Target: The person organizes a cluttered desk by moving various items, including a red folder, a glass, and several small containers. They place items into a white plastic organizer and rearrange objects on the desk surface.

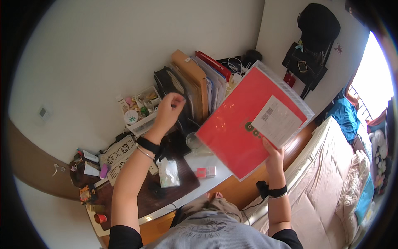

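Observation:
My right hand [274, 152] grips the lower right edge of a red document folder [230, 127] in a clear plastic sleeve, thumb on top. A white printed sheet [276, 121] lies over the folder's right part. My left hand [171, 105] is raised with its fingers curled, near a black file folder [171, 81]; whether it holds anything small cannot be made out. Just right of that hand stand a brown accordion file [189, 67] and several clear and blue document folders [216, 90]. A red folder [214, 65] stands behind them.
A white organizer box [140, 124] with small items sits by the wall. On the desk [186, 177] lie a tissue pack [168, 174], a small red-and-white box [205, 172] and a vented white stand [116, 155]. A bed [317, 174] is at the right; black bags [304, 65] hang on the wall.

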Demonstrator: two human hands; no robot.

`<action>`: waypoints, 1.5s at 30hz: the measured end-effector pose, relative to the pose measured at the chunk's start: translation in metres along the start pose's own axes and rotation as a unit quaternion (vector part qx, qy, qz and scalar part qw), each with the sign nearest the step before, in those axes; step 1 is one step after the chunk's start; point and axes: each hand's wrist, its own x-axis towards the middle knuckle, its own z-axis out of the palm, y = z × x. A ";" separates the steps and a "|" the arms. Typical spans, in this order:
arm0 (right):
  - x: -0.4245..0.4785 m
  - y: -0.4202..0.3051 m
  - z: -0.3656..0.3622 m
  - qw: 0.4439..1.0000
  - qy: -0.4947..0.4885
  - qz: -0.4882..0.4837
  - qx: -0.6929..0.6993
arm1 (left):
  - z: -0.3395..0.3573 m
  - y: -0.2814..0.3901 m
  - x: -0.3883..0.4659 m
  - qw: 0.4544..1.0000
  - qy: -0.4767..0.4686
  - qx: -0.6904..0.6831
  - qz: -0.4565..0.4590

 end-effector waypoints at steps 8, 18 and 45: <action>0.005 -0.002 -0.010 0.998 0.034 -0.038 0.023 | 0.008 -0.012 0.060 0.991 0.057 0.015 0.124; 0.028 -0.009 -0.012 0.981 0.138 -0.132 -0.017 | 0.056 0.015 0.118 0.968 -0.036 0.086 0.232; 0.148 0.028 0.030 0.961 0.100 -0.249 -0.063 | 0.094 0.034 0.147 0.884 -0.254 0.362 0.150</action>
